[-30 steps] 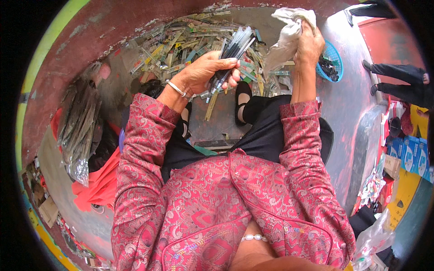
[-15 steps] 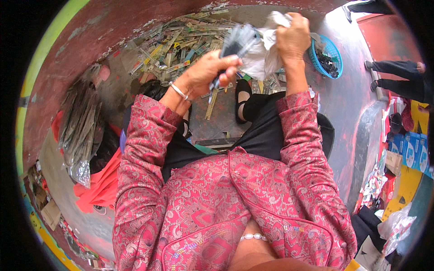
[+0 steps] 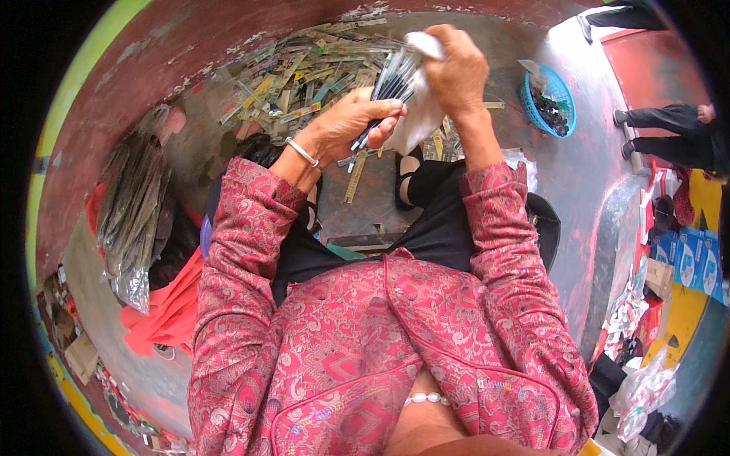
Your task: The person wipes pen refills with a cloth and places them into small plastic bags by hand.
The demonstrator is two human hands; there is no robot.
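My left hand is closed round a bundle of thin, clear and dark strips, fanned out at the top, with dark ends poking out below the fist. Crumpled in my right hand is a soft white cloth-like sheet, which hangs down against the right side of the bundle. I cannot tell whether it is cloth or thin plastic. Both hands are raised in front of my knees, close together. Beyond them, a wide heap of similar slim packaged strips lies on the floor.
A blue plastic basket with dark bits inside stands at right. Clear-wrapped dark items and red fabric lie at left. Another person's legs show at far right, above blue-and-white boxes. A wall bounds the far side.
My right hand has moved left and slightly down, bringing the white sheet against the bundle. My left hand has hardly moved and keeps its hold.
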